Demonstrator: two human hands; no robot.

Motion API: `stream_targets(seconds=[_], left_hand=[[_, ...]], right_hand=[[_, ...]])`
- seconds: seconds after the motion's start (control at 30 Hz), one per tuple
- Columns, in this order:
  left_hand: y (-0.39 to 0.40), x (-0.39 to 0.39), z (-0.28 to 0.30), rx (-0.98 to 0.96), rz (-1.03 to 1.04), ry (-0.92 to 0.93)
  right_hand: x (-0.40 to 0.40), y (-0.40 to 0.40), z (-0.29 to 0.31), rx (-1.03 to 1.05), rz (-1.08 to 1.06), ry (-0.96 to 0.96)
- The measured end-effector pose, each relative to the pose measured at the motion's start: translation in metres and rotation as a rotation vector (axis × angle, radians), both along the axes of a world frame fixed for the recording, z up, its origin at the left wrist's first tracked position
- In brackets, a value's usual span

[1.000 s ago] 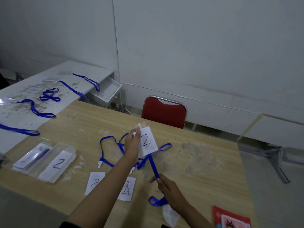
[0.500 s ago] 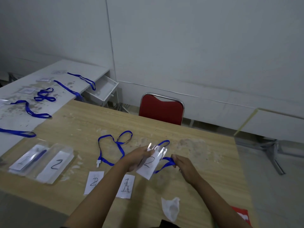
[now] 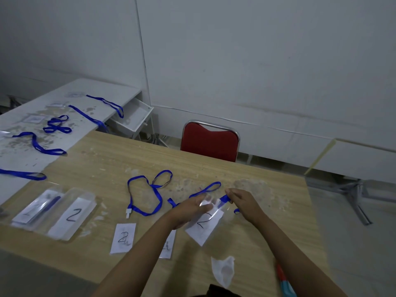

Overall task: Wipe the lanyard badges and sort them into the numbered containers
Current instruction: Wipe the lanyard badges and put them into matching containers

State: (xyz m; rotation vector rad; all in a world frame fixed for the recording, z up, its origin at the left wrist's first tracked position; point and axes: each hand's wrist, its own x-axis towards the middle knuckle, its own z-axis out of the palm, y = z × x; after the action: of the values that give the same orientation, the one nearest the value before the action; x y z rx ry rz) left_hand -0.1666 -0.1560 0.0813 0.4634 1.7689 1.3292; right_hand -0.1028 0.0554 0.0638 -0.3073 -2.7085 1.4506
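Containers (image 3: 53, 213) marked 1 and 2 wait at the tabletop's (image 3: 267, 211) left; left hand (image 3: 188, 209) grips the "2" badge (image 3: 203, 224) mid-table, right hand (image 3: 240, 198) pinches its lanyard (image 3: 224, 198), seemingly gathering it for sorting; wipe (image 3: 222, 270) lies nearby

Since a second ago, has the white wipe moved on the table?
Yes. The white wipe was in the right hand at the near edge a second ago; it now lies loose on the wooden table, with that hand up by the badge.
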Motion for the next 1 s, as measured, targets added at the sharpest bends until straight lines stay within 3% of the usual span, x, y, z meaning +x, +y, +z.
stream_targets(seconds=[0.1,0.3,0.73,0.87,1.0], left_hand=[[0.0018,0.0002,-0.0005,-0.009,-0.002,0.014],[0.0025,-0.0017,-0.0050,-0.089,-0.027,-0.140],[-0.0010,-0.0011,0.0000,-0.106,-0.031,-0.026],[-0.0017,-0.0003,-0.0044,-0.120,0.040,-0.050],[-0.0034,0.0018,-0.0092,-0.080,0.076,-0.102]], right_hand=[[-0.0011,0.0011,0.0004,0.021,-0.007,0.008],[-0.0029,0.0035,0.0053,0.018,0.030,0.038],[-0.0075,0.0009,-0.0021,0.037,0.073,0.005],[-0.0050,-0.0026,0.0013,-0.080,0.096,-0.068],[-0.0066,-0.0025,-0.0014,0.015,0.116,-0.124]])
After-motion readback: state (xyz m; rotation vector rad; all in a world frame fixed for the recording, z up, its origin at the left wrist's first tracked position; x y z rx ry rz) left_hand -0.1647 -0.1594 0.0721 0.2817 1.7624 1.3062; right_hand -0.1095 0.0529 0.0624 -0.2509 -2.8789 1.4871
